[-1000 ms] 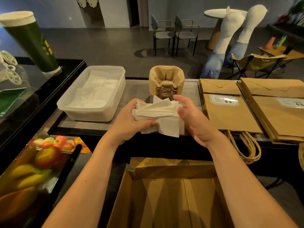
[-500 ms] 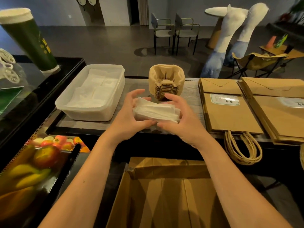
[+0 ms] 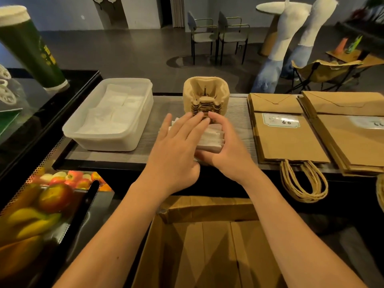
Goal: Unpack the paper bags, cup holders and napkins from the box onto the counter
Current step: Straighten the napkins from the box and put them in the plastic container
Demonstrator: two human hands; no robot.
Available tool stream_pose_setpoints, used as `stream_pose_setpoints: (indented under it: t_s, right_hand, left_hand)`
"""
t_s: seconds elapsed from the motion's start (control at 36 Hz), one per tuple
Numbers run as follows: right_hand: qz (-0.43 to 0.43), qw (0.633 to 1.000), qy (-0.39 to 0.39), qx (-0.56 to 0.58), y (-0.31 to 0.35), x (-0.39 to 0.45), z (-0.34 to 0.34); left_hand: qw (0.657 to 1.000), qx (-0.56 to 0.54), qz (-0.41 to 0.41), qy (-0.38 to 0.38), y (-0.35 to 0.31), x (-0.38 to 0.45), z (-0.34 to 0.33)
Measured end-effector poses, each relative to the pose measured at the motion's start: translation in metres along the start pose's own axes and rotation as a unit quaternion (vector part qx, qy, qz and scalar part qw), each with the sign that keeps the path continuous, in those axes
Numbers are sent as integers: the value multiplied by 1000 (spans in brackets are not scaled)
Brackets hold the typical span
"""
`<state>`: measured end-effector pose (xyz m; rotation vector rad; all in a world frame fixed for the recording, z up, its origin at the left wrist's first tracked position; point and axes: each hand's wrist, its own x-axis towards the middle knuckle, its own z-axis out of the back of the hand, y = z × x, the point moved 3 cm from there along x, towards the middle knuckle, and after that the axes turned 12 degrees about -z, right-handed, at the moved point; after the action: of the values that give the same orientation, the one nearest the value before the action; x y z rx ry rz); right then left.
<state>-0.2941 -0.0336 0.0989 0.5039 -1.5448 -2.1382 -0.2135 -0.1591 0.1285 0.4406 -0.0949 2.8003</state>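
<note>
We have a stack of folded white paper napkins [image 3: 211,139] near the front edge of the grey counter [image 3: 239,113], about midway along it. Our right hand [image 3: 226,150] curls round the stack's right and near sides, fingers bent against it. Our left hand [image 3: 176,146] lies flat on top with fingers straight and pressing down. Just behind the napkins stands a stack of tan moulded-pulp cup holders [image 3: 205,96]. Toward the counter's left end sits a translucent white plastic tub [image 3: 108,115] with more napkins inside. Toward the right end lie flat piles of brown paper bags with twine handles [image 3: 288,138]. Below the counter's front edge, an open brown cardboard box [image 3: 207,246] sits.
</note>
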Motion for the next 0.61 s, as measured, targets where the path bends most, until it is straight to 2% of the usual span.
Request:
stream_pose_setpoints:
  t_s: [0.14,0.31,0.47,0.53,0.56,0.61]
  right_hand:
    - [7,1000,-12,-20,0,0,0]
    - [-2,1000,-17,-1,-4,2,1]
    - [-8,1000,-15,0,-3,5,0]
    - [-12,1000,-11,-1,-3,5,0]
    - [-13,1000,-13,-3,-3,5,0]
    - [-12,1000,-19,-10,-2,6,1]
  left_hand:
    - [1000,14,-14,12,-4,1,-2]
    - [995,-2,98,28,19,-6,-2]
    - [995,-29,98,9,19,-6,-1]
    - [988,-100,117,-22,23,-5,-2]
    - [972,-174,150,-52,26,-6,-3]
    - [903,-341,241,-100,32,-9,-7]
